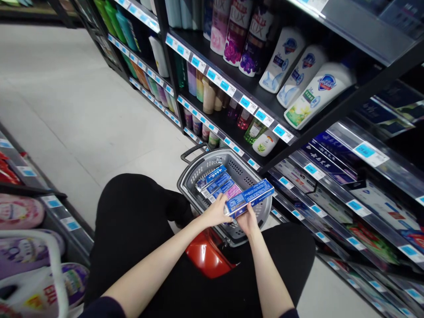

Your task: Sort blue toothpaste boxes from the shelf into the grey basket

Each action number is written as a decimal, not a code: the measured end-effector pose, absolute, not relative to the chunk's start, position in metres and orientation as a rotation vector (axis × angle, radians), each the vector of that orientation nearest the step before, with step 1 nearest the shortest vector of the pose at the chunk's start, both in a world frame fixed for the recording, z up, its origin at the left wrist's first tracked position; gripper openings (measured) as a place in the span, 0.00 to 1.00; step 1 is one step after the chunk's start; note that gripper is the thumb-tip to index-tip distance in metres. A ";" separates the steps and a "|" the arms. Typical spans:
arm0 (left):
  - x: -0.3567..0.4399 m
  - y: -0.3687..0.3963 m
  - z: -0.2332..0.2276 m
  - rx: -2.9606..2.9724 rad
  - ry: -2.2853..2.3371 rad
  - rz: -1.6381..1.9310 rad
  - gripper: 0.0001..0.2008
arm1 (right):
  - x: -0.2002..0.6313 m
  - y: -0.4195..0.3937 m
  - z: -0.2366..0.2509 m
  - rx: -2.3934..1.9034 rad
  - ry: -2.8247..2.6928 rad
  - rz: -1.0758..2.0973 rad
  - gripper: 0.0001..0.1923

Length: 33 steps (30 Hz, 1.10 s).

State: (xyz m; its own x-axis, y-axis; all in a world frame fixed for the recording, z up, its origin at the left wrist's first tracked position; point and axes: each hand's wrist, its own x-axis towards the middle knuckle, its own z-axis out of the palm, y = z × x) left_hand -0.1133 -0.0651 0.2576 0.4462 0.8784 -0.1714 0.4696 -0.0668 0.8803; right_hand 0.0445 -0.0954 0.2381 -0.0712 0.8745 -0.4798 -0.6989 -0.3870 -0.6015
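Observation:
Both hands hold a stack of blue toothpaste boxes [251,197] just above a grey plastic shopping basket [247,175] on the floor. My left hand [217,211] grips the near left end of the stack. My right hand [247,219] supports it from below. Several more blue boxes [216,180] lie flat inside the basket, one with a pinkish face. I am crouched or seated, with black-trousered knees on either side of my forearms.
Black shelving [265,104] runs along the right with shampoo and body-wash bottles [306,73] above and boxed toothpaste [334,165] below. A red object [207,256] sits under my arms. Bagged goods [29,265] fill the lower-left shelf. Pale floor [66,97] stretches away.

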 end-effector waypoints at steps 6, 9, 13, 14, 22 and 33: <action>-0.115 -0.065 0.257 1.711 1.133 0.512 0.27 | 0.046 -0.096 0.232 -0.948 -0.247 1.724 0.28; -0.114 -0.064 0.256 1.719 1.127 0.504 0.27 | 0.046 -0.096 0.231 -0.948 -0.244 1.728 0.28; -0.114 -0.064 0.257 1.713 1.128 0.495 0.28 | 0.045 -0.095 0.230 -0.964 -0.239 1.702 0.27; -0.114 -0.064 0.258 1.713 1.121 0.497 0.29 | 0.045 -0.095 0.230 -0.965 -0.233 1.698 0.27; -0.116 -0.063 0.259 1.699 1.086 0.500 0.30 | 0.044 -0.094 0.228 -0.984 -0.226 1.717 0.27; -0.118 -0.063 0.256 1.719 1.050 0.508 0.31 | 0.042 -0.094 0.231 -0.987 -0.216 1.707 0.27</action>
State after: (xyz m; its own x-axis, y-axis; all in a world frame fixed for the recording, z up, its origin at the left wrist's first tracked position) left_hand -0.1181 -0.0635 0.2556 0.5316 0.8350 -0.1420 0.4076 -0.1053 0.9071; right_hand 0.0416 -0.0939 0.2310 -0.0540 0.8644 -0.4999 -0.7126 -0.3841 -0.5872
